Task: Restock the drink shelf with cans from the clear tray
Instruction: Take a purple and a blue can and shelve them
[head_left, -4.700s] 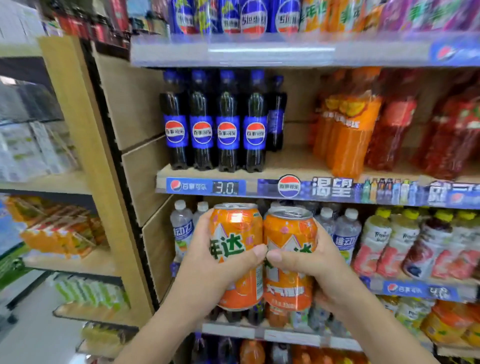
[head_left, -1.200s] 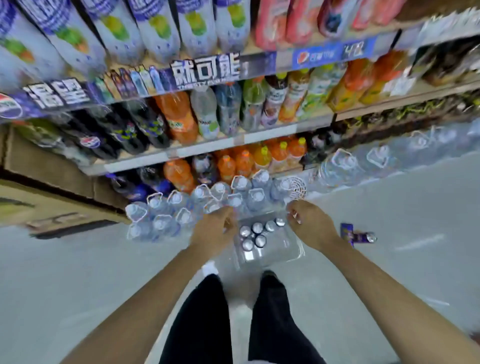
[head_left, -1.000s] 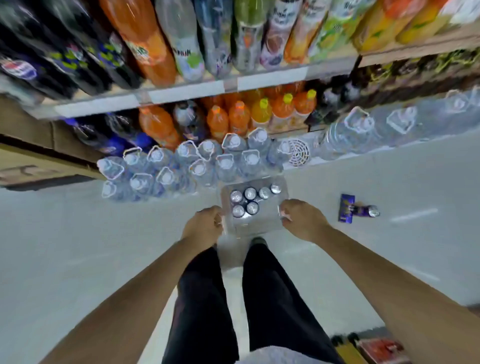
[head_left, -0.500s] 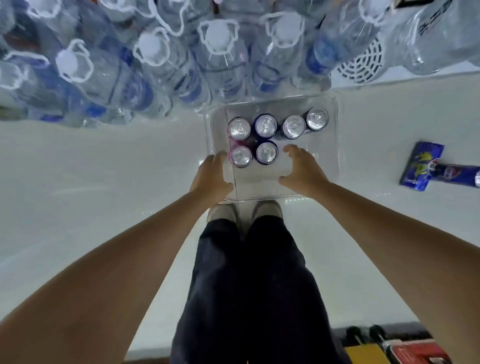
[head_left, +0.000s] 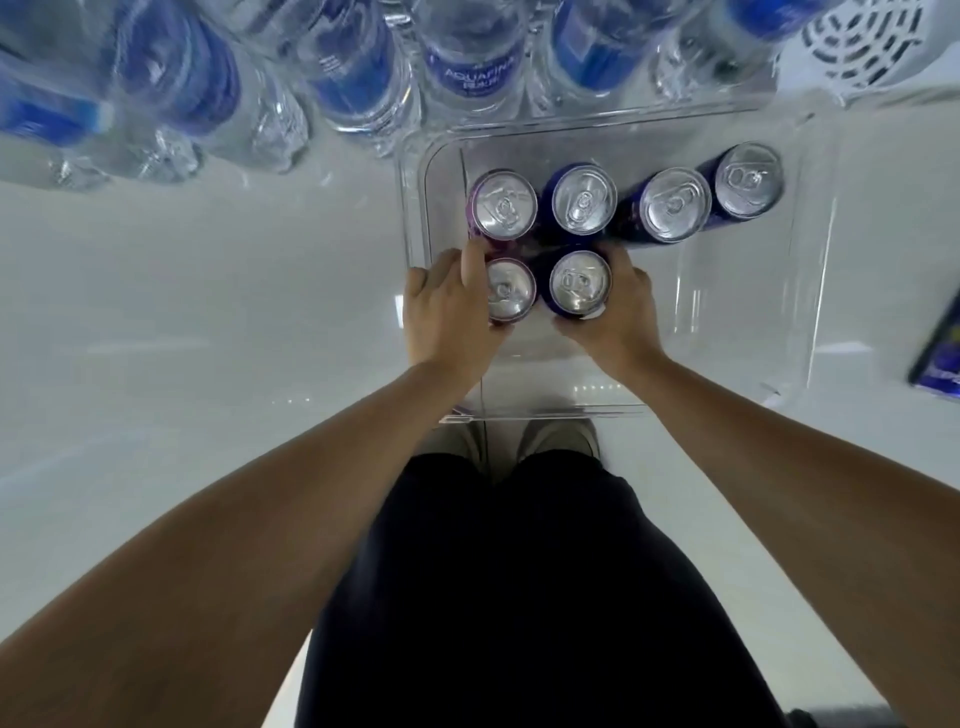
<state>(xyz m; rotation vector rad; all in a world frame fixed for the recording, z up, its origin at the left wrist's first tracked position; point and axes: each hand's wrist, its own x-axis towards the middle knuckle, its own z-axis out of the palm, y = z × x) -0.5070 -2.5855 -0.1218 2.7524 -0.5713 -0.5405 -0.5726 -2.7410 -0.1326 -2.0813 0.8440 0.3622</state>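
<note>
A clear plastic tray (head_left: 753, 332) sits on the pale floor in front of my feet. Several upright cans stand in it, silver tops showing. My left hand (head_left: 449, 317) wraps a purple can (head_left: 510, 288) in the near row. My right hand (head_left: 615, 312) wraps the dark blue can (head_left: 579, 283) beside it. Behind them stand a purple can (head_left: 504, 205) and three blue cans (head_left: 584, 200) in a row. The drink shelf is out of view.
Large water bottles (head_left: 467, 67) with blue labels stand packed along the far side, touching the tray's back edge. A white vented object (head_left: 862, 41) is at the top right. A blue wrapper (head_left: 940, 358) lies on the floor at the right. My dark trousers fill the lower centre.
I have bent lower toward the tray. Both hands moved from the tray's near edge onto the two near cans and closed around them.
</note>
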